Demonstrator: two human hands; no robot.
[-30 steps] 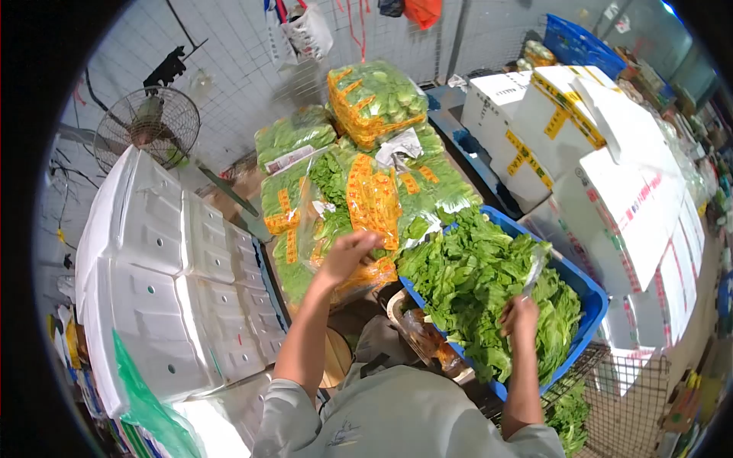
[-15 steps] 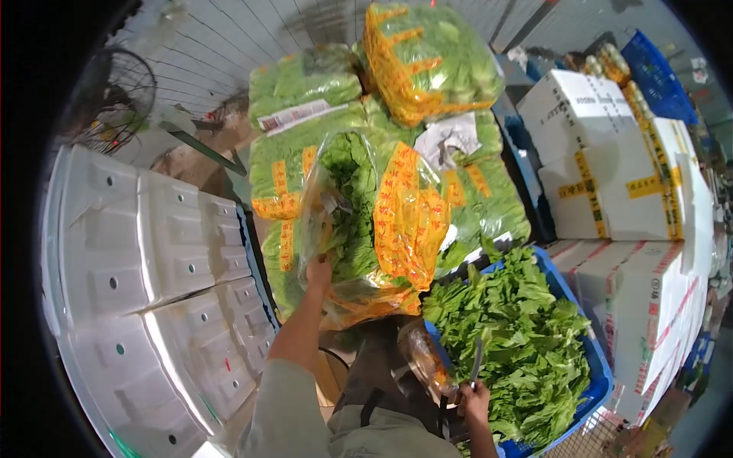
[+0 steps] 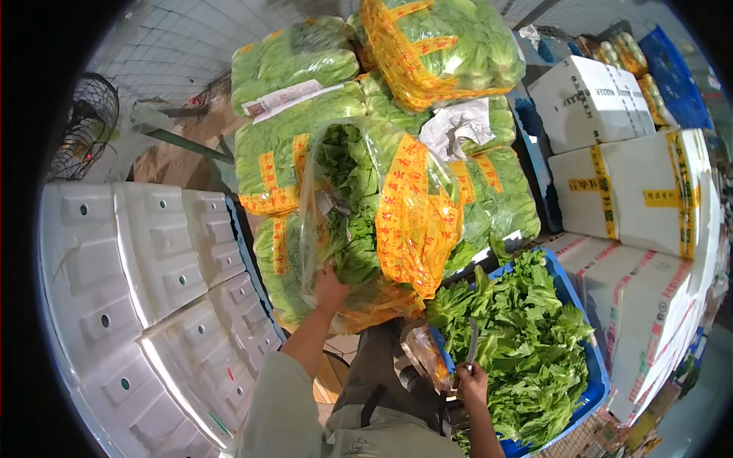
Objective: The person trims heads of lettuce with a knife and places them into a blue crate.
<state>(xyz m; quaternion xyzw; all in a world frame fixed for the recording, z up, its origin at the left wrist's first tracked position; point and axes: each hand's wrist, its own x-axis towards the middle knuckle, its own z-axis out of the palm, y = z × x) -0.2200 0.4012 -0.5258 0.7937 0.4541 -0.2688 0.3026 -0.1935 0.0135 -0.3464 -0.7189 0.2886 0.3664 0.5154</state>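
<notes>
A: Why is the right hand [image 3: 472,378] holding the knife [image 3: 473,342] blade up?

B: Probably to keep the edge clear of the other arm. The fingers are curled firmly round the handle, with no gap to speak of, and the blade stands above the near left side of the loose leaves [image 3: 534,336]

A: And the left hand [image 3: 330,288]?

B: It is at the near rim of the open bag [image 3: 416,229], by the lettuce [image 3: 353,172] inside. The fingertips are lost among plastic and leaves, so whether it grips anything or merely rests there, one cannot tell

A: The bag's mouth gapes towards the person, then?

B: Yes, which seems to put its lettuce within easy reach. The blue basket [image 3: 601,374] stands close on the person's right, on the knife's side, heaped with those leaves; a handy spot for them, by the look of it

A: What lies farther out?

B: Full bags of lettuce [image 3: 294,69] behind and beside the open one, another bag [image 3: 477,49] set on top, likely to save floor space, and crumpled paper [image 3: 456,131] just below it. White boxes [image 3: 592,103] are stacked beyond on the right, white crates [image 3: 84,286] on the left
</notes>
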